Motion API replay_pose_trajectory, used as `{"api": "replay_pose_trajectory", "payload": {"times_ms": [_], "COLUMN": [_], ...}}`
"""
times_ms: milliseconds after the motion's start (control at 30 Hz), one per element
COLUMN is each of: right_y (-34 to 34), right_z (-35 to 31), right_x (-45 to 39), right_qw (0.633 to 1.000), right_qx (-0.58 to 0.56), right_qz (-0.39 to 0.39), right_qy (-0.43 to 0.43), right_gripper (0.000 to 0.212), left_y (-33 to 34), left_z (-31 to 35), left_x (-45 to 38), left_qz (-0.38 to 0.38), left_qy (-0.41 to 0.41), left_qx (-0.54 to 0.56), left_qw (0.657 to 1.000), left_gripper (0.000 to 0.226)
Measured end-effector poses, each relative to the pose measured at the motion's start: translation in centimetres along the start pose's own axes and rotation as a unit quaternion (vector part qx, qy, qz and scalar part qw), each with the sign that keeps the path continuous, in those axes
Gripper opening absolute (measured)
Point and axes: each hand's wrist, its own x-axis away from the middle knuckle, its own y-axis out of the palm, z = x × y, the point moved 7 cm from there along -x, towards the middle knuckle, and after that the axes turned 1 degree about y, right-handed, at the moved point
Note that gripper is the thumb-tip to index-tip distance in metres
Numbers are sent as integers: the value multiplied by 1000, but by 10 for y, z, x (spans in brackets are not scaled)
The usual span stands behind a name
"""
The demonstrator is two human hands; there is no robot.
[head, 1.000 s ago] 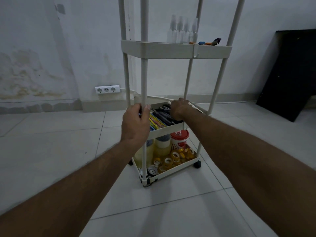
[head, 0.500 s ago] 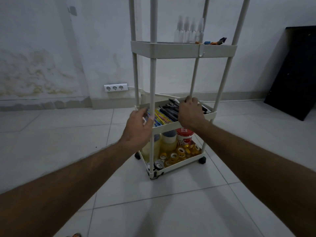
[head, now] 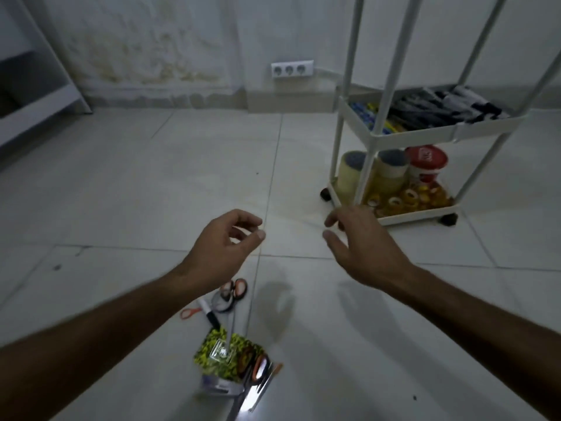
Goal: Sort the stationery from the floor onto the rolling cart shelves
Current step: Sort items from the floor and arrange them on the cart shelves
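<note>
White plastic, your rolling cart [head: 391, 138] stands at two o'clock with two shelves in view: pens on the upper, and on the lower two big tape rolls [head: 391, 170], one red-lidded tub [head: 426, 164] and many small rolls, too blurred to count. Your left hand [head: 221, 253] hangs loosely curled and your right hand [head: 361, 241] spread, both holding nothing. The floor stationery [head: 230, 350] lies at six o'clock, well apart from the cart, bare tile [head: 151, 183] between.
</note>
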Motion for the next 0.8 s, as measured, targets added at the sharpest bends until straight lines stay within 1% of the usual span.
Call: {"api": "replay_pose_trajectory", "payload": {"times_ms": [100, 233, 333, 400, 500, 567, 667, 800], "right_y": [63, 141, 193, 221, 249, 259, 267, 270], "right_z": [-20, -47, -71, -85, -104, -114, -120, -119], "right_x": [22, 45, 58, 64, 65, 60, 48, 44], "right_qw": [996, 982, 965, 958, 961, 968, 975, 981], "right_qx": [-46, -103, -127, -119, -96, -75, -44, -10], "right_qz": [-71, -157, -231, -259, -257, -238, -218, -191], "right_qy": [-4, 1, 0, -6, -22, -29, -20, -31], "right_gripper": [19, 14, 15, 21, 28, 33, 34, 31], "left_y": [-19, -25, -18, -15, -11, -7, -1, -1], "left_z": [-60, -136, -179, -203, -227, -235, -239, -244], "left_x": [26, 54, 71, 81, 88, 89, 88, 87], "left_qz": [10, 18, 18, 33, 54, 57, 51, 34], "left_qy": [-71, -172, -241, -295, -342, -354, -361, -348], "left_qx": [-3, 7, 2, 16, 48, 68, 82, 66], "left_qw": [997, 985, 970, 955, 937, 931, 928, 935], "left_gripper": [3, 0, 8, 14, 21, 18, 15, 8]}}
